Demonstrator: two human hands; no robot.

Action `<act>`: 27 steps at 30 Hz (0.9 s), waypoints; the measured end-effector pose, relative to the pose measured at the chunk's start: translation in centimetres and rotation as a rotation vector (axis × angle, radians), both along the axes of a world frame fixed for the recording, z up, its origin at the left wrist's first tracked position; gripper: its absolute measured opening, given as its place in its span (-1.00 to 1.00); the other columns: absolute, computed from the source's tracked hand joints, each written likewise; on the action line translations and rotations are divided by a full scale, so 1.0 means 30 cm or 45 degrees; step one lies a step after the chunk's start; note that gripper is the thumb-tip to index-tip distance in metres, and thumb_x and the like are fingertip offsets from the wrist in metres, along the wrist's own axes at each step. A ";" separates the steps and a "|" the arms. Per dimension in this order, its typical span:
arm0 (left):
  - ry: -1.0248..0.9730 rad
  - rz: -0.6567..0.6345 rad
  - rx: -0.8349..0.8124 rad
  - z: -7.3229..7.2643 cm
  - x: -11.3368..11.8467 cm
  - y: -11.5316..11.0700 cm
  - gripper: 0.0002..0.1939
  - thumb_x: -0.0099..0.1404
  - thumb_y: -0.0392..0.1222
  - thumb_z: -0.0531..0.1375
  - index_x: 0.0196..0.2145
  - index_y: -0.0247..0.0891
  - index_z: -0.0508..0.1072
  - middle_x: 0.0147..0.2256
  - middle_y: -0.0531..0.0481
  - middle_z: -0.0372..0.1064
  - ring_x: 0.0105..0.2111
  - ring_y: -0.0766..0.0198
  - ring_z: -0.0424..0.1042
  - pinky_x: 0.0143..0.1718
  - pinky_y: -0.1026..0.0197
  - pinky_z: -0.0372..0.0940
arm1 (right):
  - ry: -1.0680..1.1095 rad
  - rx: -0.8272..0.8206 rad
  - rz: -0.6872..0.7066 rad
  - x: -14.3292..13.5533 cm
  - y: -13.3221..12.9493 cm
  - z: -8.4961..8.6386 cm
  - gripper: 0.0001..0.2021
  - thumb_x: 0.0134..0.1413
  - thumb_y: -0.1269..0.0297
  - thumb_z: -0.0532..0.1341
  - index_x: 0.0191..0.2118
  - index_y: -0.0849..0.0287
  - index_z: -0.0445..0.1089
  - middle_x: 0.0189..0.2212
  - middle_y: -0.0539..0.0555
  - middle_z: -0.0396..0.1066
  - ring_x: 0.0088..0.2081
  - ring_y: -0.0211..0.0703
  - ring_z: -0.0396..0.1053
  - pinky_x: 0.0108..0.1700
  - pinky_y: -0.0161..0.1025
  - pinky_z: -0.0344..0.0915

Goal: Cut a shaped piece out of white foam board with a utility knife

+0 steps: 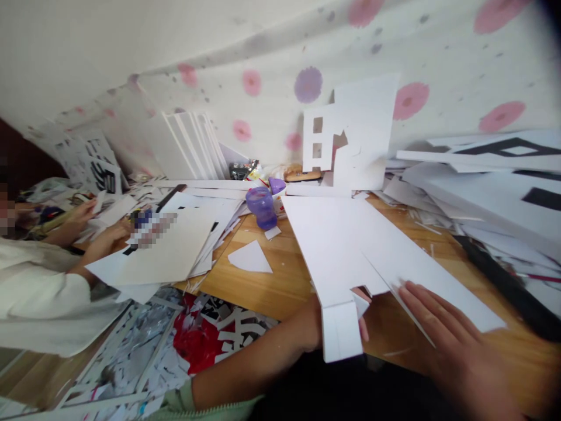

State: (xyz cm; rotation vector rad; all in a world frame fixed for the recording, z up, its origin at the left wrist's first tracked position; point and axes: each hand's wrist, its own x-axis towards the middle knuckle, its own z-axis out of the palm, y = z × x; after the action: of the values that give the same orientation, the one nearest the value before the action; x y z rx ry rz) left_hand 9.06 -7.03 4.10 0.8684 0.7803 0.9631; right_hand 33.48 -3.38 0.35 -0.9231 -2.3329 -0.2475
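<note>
A large white foam board with a cut notch lies across the wooden table before me. Its near end is a narrow tab that sticks out over the table's front edge. My left hand grips the board from underneath near that tab. The board hides most of its fingers; a fingertip shows right of the tab. A slit runs through the board toward my right hand. That hand is slightly blurred and lies with fingers stretched out along the slit's edge, on the board's right-hand part.
At left a co-worker's hands work over stacked sheets. A purple cup and a white offcut stand mid-table. Cut-out boards lean on the wall. Piled sheets lie right; scraps and a red bag below.
</note>
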 end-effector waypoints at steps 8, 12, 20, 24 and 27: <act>0.271 -0.091 0.186 -0.016 -0.034 -0.021 -0.42 0.11 0.17 0.32 -0.02 -0.23 0.42 -0.40 -0.10 0.50 -0.49 0.15 0.49 -0.42 0.10 0.40 | 0.210 -0.070 -0.105 -0.052 -0.004 0.046 -0.26 0.15 0.63 0.04 0.38 -0.07 -0.05 0.18 0.11 0.33 0.17 0.07 0.32 0.11 0.09 0.39; 0.577 0.305 0.305 0.015 -0.127 0.001 -0.61 0.16 0.01 0.33 -0.08 -0.16 0.52 -0.12 -0.15 0.52 -0.13 -0.01 0.49 0.00 -0.09 0.32 | 0.239 -0.081 -0.085 -0.044 0.002 0.038 -0.27 0.16 0.63 0.06 0.38 -0.05 -0.03 0.21 0.11 0.30 0.18 0.06 0.31 0.12 0.09 0.38; 0.728 0.773 0.562 0.063 -0.219 -0.043 -0.56 0.29 0.12 0.17 -0.06 -0.24 0.54 -0.06 -0.18 0.51 0.01 -0.04 0.43 0.12 -0.05 0.25 | 0.257 -0.064 -0.101 -0.059 -0.002 0.031 -0.27 0.15 0.63 0.06 0.38 -0.05 -0.03 0.20 0.14 0.30 0.17 0.09 0.31 0.11 0.14 0.38; 0.648 0.296 0.422 0.069 -0.121 -0.093 -0.53 0.22 0.06 0.27 0.01 -0.24 0.50 -0.10 -0.20 0.53 -0.14 -0.02 0.52 -0.09 0.00 0.39 | 0.245 -0.049 -0.096 -0.068 -0.006 0.043 -0.24 0.12 0.69 0.06 0.38 -0.02 -0.03 0.17 0.18 0.33 0.15 0.09 0.31 0.10 0.13 0.38; 0.728 0.307 0.319 0.075 -0.066 -0.098 -0.65 0.30 -0.04 0.22 -0.02 -0.23 0.53 -0.12 -0.17 0.54 -0.16 0.01 0.53 -0.10 0.01 0.40 | 0.242 -0.035 -0.093 -0.068 -0.007 0.042 -0.23 0.11 0.69 0.07 0.38 -0.01 -0.03 0.16 0.19 0.34 0.15 0.10 0.31 0.09 0.13 0.37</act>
State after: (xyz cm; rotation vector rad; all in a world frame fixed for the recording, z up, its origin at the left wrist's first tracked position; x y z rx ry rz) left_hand 7.10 -9.98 6.36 1.3186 1.2917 1.0495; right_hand 31.43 -3.58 1.62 -1.0016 -2.1358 -0.1505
